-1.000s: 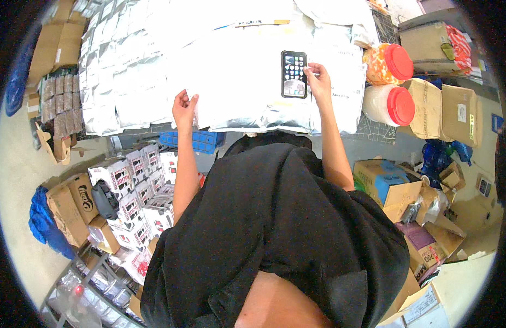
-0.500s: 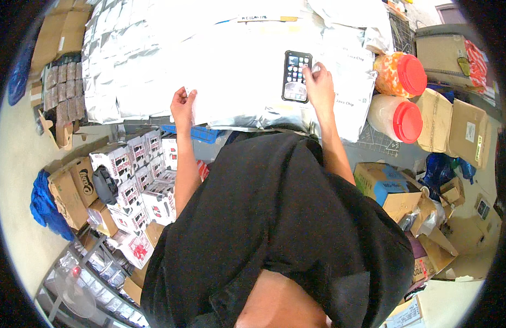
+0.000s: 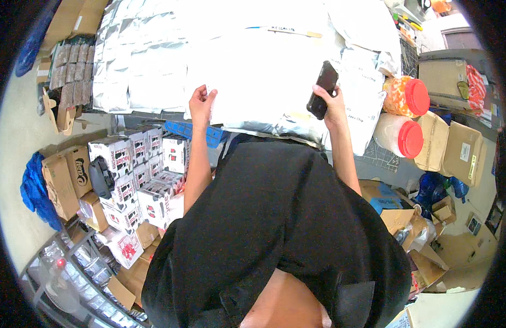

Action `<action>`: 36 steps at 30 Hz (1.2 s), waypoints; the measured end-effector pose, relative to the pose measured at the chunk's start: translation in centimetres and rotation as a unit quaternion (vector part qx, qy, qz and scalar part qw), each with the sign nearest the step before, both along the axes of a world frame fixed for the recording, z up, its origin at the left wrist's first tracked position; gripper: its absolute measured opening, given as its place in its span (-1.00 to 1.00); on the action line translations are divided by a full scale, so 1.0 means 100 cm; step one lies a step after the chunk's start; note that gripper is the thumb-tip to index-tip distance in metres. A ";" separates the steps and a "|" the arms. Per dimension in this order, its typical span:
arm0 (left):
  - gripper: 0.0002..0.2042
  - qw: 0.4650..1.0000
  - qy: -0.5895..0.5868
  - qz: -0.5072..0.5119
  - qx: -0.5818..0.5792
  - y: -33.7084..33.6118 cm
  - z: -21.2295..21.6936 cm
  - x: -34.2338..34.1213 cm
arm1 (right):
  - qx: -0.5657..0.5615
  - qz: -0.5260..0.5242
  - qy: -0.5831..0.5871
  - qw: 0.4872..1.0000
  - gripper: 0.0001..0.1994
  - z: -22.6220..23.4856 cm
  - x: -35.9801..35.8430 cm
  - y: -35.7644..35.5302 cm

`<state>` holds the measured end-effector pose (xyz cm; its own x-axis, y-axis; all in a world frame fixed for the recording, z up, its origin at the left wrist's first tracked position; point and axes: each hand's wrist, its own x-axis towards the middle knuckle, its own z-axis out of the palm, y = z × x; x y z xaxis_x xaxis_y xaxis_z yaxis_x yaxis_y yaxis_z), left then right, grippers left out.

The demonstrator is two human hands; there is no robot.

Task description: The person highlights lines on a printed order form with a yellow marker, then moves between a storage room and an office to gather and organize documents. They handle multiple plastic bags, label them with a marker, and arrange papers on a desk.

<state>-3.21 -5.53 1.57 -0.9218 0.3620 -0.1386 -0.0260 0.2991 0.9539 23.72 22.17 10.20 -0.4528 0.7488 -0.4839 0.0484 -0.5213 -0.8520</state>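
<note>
My right hand (image 3: 334, 106) grips a black smartphone (image 3: 324, 87) by its edges above the silvery-white packs (image 3: 264, 71) on the table. The phone is tilted and its face looks dark. At the near edge of the packs, my left hand (image 3: 201, 104) is closed in a pinch, thumb against fingers. Something thin and white shows at those fingertips, but I cannot make out what it is against the bright packs. Beyond both hands, a thin stick-like thing (image 3: 291, 31) with a blue end and a tan end lies on the packs.
Two red-lidded jars (image 3: 410, 139) lie at the table's right. Left of my left arm are stacked white printed cartons (image 3: 122, 180) and a blue crate (image 3: 193, 133). Brown cardboard boxes (image 3: 463, 153) stand on the right. A shelf rack (image 3: 78, 268) holds silvery packs at the lower left.
My right hand has lifted and tilted the smartphone, which lay face up with a lit screen under my fingers. My left hand keeps its pinch; the whole view has shifted slightly.
</note>
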 end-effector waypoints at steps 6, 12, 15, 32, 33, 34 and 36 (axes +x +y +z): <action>-0.58 0.998 -0.058 -0.019 0.016 -0.005 0.006 -0.001 | -0.189 0.046 0.261 0.946 -0.31 0.054 -0.009 -0.033; -0.61 0.998 -0.041 -0.046 -0.019 -0.003 0.022 -0.003 | -0.307 0.002 0.460 0.833 -0.09 0.114 0.015 -0.060; -0.60 0.998 -0.042 -0.049 -0.020 -0.006 0.018 -0.008 | -0.225 0.117 0.411 0.876 0.04 0.131 0.007 -0.085; -0.59 0.998 -0.031 -0.060 -0.014 -0.006 0.015 -0.011 | -0.214 0.457 0.292 0.812 0.16 0.182 -0.030 -0.157; -0.59 0.998 -0.037 -0.057 -0.006 -0.006 0.017 -0.009 | -0.215 0.450 0.289 0.817 0.16 0.181 -0.030 -0.159; -0.60 0.999 -0.008 -0.047 0.008 -0.006 0.010 -0.010 | -0.182 0.475 0.303 0.806 0.17 0.179 -0.033 -0.157; -0.61 0.980 -0.149 -0.041 0.125 -0.016 -0.004 -0.012 | -0.232 0.434 0.318 0.810 0.11 0.182 -0.038 -0.159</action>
<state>-4.43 -7.16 1.18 -0.8199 0.4904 -0.2954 -0.3006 0.0703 0.9512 19.90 6.31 28.38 -0.9799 -0.1810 -0.0838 0.1961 -0.7975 -0.5705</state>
